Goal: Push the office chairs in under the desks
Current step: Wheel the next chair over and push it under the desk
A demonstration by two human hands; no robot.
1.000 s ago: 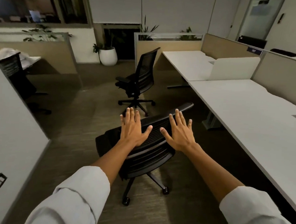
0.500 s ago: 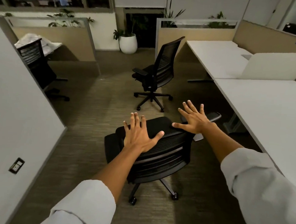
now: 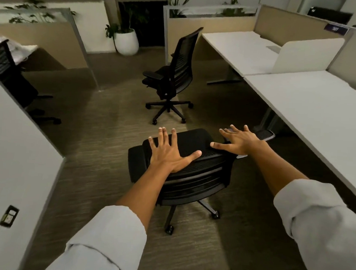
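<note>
A black mesh office chair (image 3: 191, 177) stands on the carpet right below me, its back towards me, left of the near white desk (image 3: 311, 113). My left hand (image 3: 170, 151) lies flat, fingers spread, on the top of its backrest. My right hand (image 3: 239, 141) rests open on the right end of the backrest top, close to the chair's right armrest (image 3: 265, 135). A second black chair (image 3: 174, 76) stands farther off in the aisle, out from the far white desk (image 3: 238, 48).
A third black chair (image 3: 7, 76) stands at the left by a white panel (image 3: 12, 166) with a wall socket (image 3: 8, 215). Beige partitions (image 3: 208, 26) border the desks. A white plant pot (image 3: 126, 41) is at the back. A white divider (image 3: 309, 53) separates the two desks.
My right hand has slid rightwards along the backrest top towards the armrest. The near chair has turned a little, and my view has shifted left and closer.
</note>
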